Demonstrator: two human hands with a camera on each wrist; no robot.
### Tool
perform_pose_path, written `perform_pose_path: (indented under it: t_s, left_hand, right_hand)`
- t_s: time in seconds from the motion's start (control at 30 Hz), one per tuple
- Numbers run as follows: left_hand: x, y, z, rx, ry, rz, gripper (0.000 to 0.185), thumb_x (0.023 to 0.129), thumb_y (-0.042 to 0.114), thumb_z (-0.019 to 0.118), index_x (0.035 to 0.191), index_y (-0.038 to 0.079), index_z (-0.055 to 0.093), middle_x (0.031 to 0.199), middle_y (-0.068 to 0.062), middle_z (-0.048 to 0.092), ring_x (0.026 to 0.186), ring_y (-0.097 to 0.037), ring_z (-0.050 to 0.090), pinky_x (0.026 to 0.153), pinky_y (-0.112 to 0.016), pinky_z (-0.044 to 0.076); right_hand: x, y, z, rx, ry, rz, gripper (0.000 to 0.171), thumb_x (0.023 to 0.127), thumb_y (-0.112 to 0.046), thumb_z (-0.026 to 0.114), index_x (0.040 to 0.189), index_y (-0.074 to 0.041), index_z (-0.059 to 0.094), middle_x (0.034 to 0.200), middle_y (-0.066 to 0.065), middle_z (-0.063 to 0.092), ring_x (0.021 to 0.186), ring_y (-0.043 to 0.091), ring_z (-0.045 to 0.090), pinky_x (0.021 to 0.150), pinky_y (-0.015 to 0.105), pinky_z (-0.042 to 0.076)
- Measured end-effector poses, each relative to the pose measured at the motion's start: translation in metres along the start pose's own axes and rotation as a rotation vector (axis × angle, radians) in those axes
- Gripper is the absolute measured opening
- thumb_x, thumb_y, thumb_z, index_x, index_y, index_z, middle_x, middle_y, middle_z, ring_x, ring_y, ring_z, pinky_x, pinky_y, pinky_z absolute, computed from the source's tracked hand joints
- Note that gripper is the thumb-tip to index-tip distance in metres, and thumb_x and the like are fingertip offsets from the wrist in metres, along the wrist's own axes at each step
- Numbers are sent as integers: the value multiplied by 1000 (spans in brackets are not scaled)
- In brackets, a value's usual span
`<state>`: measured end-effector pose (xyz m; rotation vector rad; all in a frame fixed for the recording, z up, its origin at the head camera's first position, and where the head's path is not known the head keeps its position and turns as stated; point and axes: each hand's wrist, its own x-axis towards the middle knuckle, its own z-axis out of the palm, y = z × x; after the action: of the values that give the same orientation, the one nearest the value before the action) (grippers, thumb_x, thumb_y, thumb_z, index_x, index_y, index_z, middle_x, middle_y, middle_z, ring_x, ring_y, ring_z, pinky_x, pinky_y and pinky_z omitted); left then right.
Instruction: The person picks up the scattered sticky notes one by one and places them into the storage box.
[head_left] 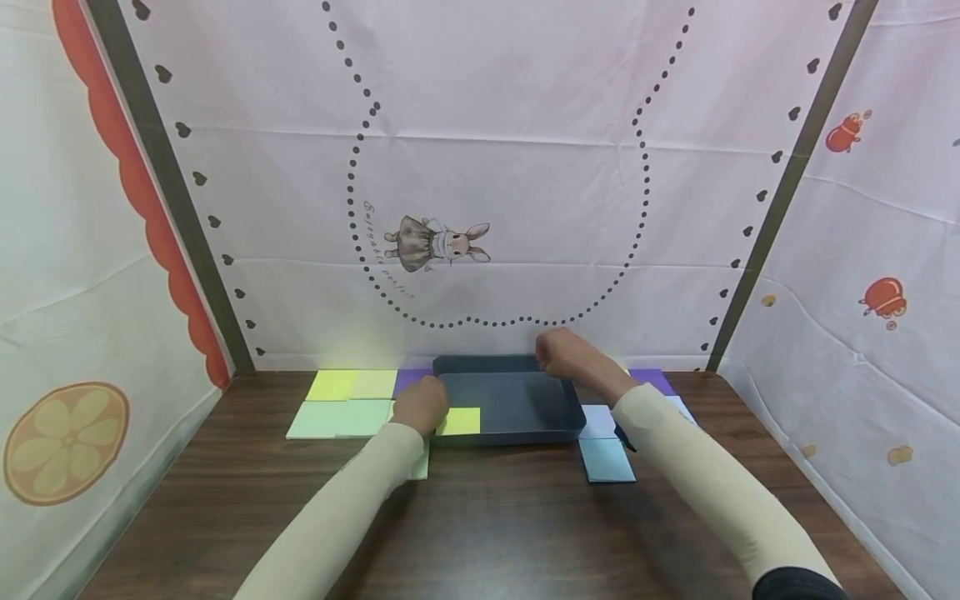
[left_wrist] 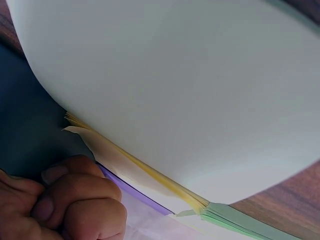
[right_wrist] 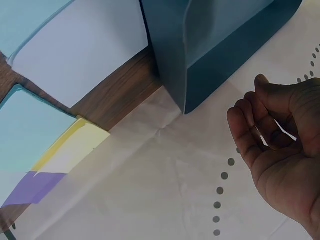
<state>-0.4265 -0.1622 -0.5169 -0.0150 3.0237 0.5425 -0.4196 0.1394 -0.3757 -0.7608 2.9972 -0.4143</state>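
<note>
My left hand (head_left: 422,406) is at the left side of a dark grey-blue tray (head_left: 510,437). The left wrist view shows its fingers (left_wrist: 97,212) curled into the palm, with nothing visible in their grip. Beside the hand, a yellow sticky note (head_left: 459,422) lies in the tray's front left corner. Above the back right corner of the tray hovers my right hand (head_left: 572,358). Its fingers (right_wrist: 244,125) are loosely bent and hold nothing in the right wrist view. A pale pad (left_wrist: 165,90) fills most of the left wrist view.
Left of the tray lie yellow (head_left: 330,385), light green (head_left: 337,419) and purple (head_left: 410,379) sticky pads. To its right are lavender (head_left: 597,422), light blue (head_left: 607,461) and purple (head_left: 651,381) pads, partly behind the right sleeve. A printed cloth (head_left: 495,167) stands behind the wooden table (head_left: 495,517).
</note>
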Motion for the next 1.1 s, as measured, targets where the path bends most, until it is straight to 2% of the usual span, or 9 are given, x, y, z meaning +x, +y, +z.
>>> perform_pose_path:
  t_s: [0.47,0.7,0.77,0.8,1.0,1.1]
  left_hand:
    - [-3,1,0,30,33,8,34,110,16,56,128,-12,65,82,-11,67,68,-25,67,52,-47,59]
    - [0,1,0,58,19,14,38,112,18,55,132,-13,64,84,-12,68,67,-25,68,50,-47,58]
    - [1,0,1,58,13,14,38,113,18,54,132,-13,63,85,-13,68,67,-26,67,50,-47,58]
    - [1,0,1,59,12,13,38,113,18,54,133,-13,63,85,-13,68,67,-26,67,50,-47,58]
    - [0,1,3,82,20,25,40,111,17,56,136,-14,62,85,-12,68,65,-25,67,49,-46,58]
    - [0,2,3,76,20,22,41,110,16,58,137,-14,62,86,-12,69,66,-24,67,49,-45,58]
  right_hand:
    - [-6,7,-4,1,-10,14,24,94,5,74,118,0,79,108,13,79,95,25,75,88,40,67]
    - [-5,14,-6,-30,-13,31,24,96,3,72,118,1,78,110,15,80,97,27,76,93,42,67]
    - [-1,22,-5,-32,-22,27,23,96,2,73,118,1,79,109,16,81,96,28,75,91,44,66]
    - [8,38,4,-23,-9,-3,21,96,-1,74,116,0,80,107,14,81,95,27,75,90,42,66]
    - [44,105,41,-35,42,-46,11,89,-8,80,98,-14,80,92,3,78,83,20,72,79,38,64]
    - [45,114,44,-28,41,-25,13,88,-5,80,97,-14,79,91,3,77,82,21,71,78,38,63]
